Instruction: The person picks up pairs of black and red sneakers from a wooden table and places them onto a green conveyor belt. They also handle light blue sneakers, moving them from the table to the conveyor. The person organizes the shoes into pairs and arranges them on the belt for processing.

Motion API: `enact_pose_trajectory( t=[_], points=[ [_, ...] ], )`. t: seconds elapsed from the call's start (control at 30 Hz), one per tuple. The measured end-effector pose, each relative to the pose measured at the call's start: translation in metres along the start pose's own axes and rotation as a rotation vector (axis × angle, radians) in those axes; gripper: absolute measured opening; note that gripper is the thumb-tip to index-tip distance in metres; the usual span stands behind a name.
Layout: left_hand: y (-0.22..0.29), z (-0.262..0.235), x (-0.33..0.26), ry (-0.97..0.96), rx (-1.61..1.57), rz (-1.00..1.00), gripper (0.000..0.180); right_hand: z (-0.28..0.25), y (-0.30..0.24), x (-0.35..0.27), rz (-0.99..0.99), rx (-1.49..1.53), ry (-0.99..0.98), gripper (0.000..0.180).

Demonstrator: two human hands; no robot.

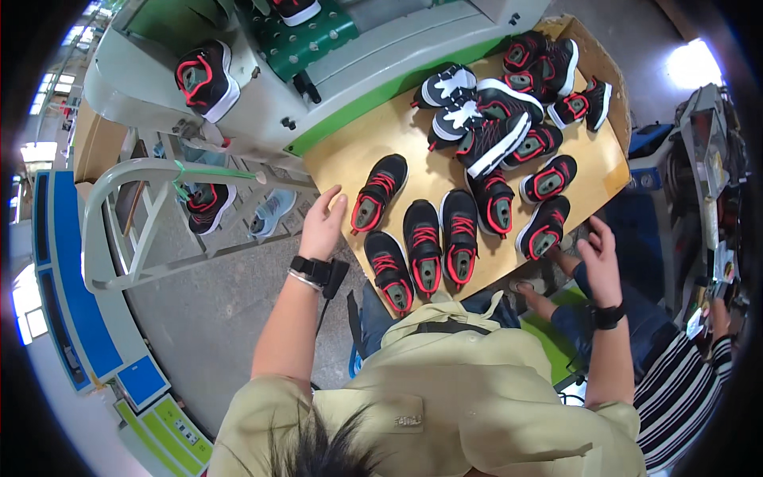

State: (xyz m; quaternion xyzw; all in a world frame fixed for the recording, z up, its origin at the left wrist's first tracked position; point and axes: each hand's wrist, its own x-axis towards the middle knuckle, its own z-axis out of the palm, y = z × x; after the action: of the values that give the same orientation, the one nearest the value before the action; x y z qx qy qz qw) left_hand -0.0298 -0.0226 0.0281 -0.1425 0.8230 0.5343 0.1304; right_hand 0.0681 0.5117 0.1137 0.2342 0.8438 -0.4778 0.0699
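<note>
My left hand (322, 225) is just off the left edge of the wooden tabletop (336, 161), fingers stretched out and holding nothing. Closest to it lies a black sneaker with red lining (380, 191). My right hand (602, 265) hangs beyond the table's right front edge, empty with its fingers apart, near another black-and-red sneaker (544, 228). Between my hands several such sneakers, like this one with red laces (422, 245), stand with their heels toward me and grey-green inserts inside. Farther back, more sneakers are heaped, some tipped to show white soles (501, 145).
A pale machine (381, 63) with a green perforated belt (314, 48) borders the table's far side. One sneaker (207, 80) rests on its left part. A metal rack (131, 226) at left holds shoes. Cardboard (608, 67) edges the back right. A person in a striped top (679, 397) is close on my right.
</note>
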Motion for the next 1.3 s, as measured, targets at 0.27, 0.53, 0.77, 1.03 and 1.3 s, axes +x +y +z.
enact_pose_trajectory(
  t=[0.27,0.53,0.77,1.03,1.3],
  points=[
    [-0.004,0.047,-0.011,-0.128,0.114,0.209,0.080,0.094,0.003,-0.082,0.005,0.139,-0.476,0.024],
    [-0.013,0.053,0.001,0.207,0.160,0.263,0.069,0.179,0.013,-0.066,-0.313,-0.118,-0.325,0.087],
    [-0.034,0.048,0.014,0.046,0.009,0.341,0.091,0.217,0.001,-0.052,-0.211,0.065,-0.337,0.112],
    [-0.025,0.046,0.012,0.037,0.028,0.297,0.092,0.201,0.001,-0.044,-0.346,-0.007,-0.396,0.118],
    [-0.028,0.049,0.011,0.061,0.017,0.282,0.090,0.205,0.003,-0.046,-0.361,-0.106,-0.354,0.118]
  ],
)
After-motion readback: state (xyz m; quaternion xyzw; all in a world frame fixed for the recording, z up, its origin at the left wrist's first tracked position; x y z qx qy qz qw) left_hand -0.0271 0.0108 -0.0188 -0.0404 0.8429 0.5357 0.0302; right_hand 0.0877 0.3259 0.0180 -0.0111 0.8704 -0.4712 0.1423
